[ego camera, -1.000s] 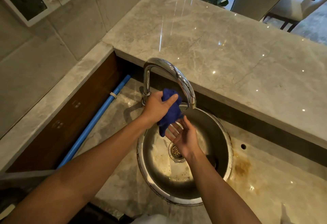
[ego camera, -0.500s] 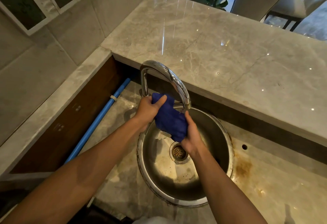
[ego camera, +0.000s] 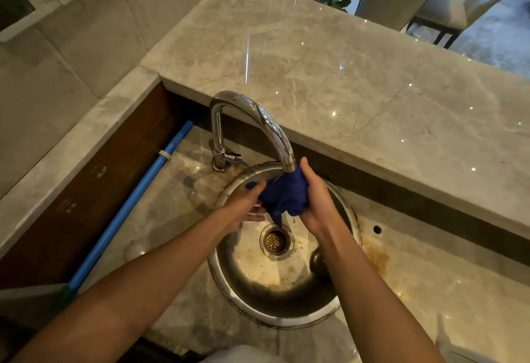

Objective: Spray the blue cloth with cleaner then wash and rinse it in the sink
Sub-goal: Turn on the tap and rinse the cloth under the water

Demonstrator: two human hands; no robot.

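A bunched dark blue cloth (ego camera: 286, 194) hangs just under the spout of the chrome tap (ego camera: 252, 113), over the round steel sink (ego camera: 229, 291). My right hand (ego camera: 314, 199) grips the cloth's right side, thumb up beside the spout. My left hand (ego camera: 246, 203) holds its left side, fingers pressed into the fabric. A point of the cloth dangles toward the drain (ego camera: 276, 240). I cannot tell whether water is running. No spray bottle is in view.
A raised marble counter (ego camera: 329, 75) runs behind the sink, its dark edge close to my right hand. A blue pipe (ego camera: 126, 204) runs along the lower ledge at left. Brown stains mark the stone right of the sink, near a small hole (ego camera: 377, 229).
Both hands carried the cloth rightward from the tap's base to under the spout. My right hand, open beneath the cloth a second ago, now grips it.
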